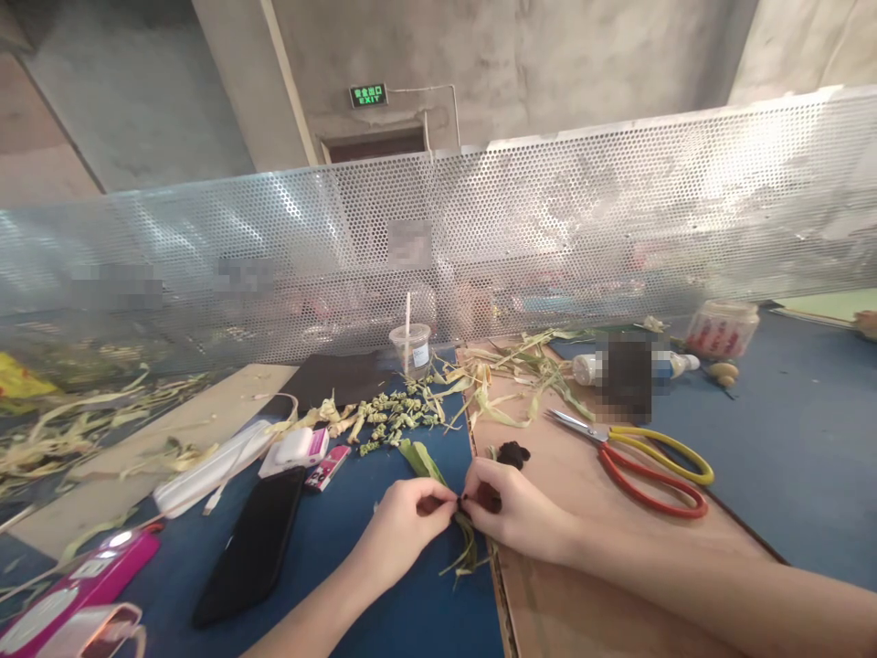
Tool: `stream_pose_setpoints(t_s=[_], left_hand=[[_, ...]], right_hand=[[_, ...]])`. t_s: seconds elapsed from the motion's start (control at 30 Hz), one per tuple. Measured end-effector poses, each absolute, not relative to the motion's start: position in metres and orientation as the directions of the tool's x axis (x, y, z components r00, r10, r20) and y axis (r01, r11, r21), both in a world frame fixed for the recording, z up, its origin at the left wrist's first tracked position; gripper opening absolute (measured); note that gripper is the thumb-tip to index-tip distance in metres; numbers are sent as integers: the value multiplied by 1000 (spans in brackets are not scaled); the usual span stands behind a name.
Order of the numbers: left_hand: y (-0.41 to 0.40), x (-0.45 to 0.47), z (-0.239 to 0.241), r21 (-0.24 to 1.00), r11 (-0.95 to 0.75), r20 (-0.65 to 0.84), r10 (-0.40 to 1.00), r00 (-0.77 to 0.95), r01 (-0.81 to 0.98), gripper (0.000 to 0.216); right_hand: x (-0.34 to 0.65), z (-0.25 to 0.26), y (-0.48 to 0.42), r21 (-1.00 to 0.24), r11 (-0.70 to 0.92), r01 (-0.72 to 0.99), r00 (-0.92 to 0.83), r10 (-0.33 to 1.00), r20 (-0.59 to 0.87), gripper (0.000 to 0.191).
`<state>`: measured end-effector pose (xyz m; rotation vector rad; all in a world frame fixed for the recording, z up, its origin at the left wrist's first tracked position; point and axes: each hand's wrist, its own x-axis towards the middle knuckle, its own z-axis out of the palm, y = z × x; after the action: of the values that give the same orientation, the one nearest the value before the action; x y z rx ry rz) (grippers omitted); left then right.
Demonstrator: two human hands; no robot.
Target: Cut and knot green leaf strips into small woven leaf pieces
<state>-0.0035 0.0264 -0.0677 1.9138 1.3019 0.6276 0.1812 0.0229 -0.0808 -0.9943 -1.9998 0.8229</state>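
Both my hands meet at the middle of the table, pinching one green leaf strip [419, 459]. My left hand [404, 525] is closed on it from the left, and my right hand [511, 512] is closed on it from the right. The leaf's loose ends [470, 553] hang below my fingers. A small dark lump [512, 452] lies just beyond my right hand on the brown board [568, 585]. Several small woven leaf pieces [394, 416] lie heaped further back.
Red and yellow scissors [644, 461] lie to the right on the board. A black phone [253, 544], a pink device [75, 589], a white case [294, 448] and a plastic cup with a straw [411, 349] stand left and behind. A perforated metal screen [480, 247] closes the back.
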Motion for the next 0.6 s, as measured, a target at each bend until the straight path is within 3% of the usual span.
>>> stream_pose_setpoints(t_s=[0.6], left_hand=[[22,-2,-57,779,-210,-46,921,387,591,30]], right_hand=[[183,-82,27,-851,399,343,-429,872,236,6]])
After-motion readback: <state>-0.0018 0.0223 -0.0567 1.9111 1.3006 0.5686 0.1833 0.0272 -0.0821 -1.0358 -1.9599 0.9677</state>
